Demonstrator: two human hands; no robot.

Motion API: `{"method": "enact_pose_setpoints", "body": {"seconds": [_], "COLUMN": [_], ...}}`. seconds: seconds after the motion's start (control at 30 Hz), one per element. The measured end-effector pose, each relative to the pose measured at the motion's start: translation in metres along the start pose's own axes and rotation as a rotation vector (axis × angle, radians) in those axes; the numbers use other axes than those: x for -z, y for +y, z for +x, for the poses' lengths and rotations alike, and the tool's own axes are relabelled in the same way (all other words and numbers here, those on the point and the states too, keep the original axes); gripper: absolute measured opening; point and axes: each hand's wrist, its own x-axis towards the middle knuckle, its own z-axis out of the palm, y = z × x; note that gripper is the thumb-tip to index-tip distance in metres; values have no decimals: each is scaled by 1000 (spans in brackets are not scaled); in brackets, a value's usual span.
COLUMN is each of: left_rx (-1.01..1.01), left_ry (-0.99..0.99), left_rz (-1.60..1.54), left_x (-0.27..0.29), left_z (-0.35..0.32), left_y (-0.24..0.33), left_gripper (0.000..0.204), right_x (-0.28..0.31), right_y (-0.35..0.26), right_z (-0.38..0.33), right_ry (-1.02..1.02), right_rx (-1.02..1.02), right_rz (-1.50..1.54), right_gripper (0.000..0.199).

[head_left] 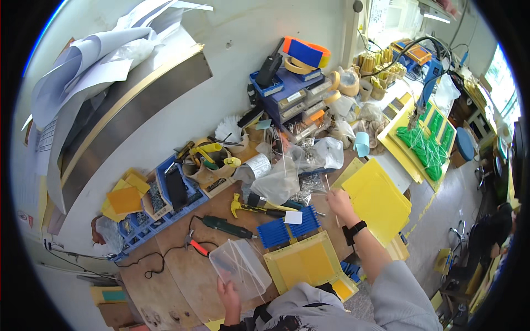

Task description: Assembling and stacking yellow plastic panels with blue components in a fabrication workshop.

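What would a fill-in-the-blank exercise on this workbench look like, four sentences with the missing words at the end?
1. The clear plastic box is in the person's ____ hand.
2. A black wristband circles the person's ____ wrist.
3. A white square lies on a ridged rack that is ____ in colour.
4. The black-handled hammer has a ____ head.

Missing words: left; right; blue; yellow.
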Motion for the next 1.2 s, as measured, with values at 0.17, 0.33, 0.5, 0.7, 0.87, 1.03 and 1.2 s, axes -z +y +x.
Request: {"method": "enact_pose_setpoints", "body": {"seconds": [0.17, 0.33, 0.5, 0.7, 0.87, 1.03, 1.2], "left_rx": [-7, -90, -59, 13, 62, 66, 64], "left_ry": [-18, -1, -6, 18, 83, 84, 64], "left_rz": [18, 47, -41, -53, -140, -126, -122], "left_x": [-3, -1, 0, 11, 18, 15, 8], "left_z": [-1, -4, -8, -9, -8, -6, -9], "left_y": [2, -2, -9, -13, -23, -31, -25], "left_gripper": [42, 41, 42, 46, 49, 49, 47], "right_x": [-23, -43, -45, -31, -23, -23, -61], "right_y": [-60, -149, -142, -97, -129, -200, -188], "right_z": [60, 77, 88, 87, 86, 86, 144], "right_ry": [138, 89, 136, 249, 399, 362, 183], "right_rx": [-112, -228, -98, 3, 61, 275, 206], "right_rz": [487, 97, -90, -82, 146, -63, -304], "right_gripper": [38, 60, 47, 37, 23, 30, 36]}}
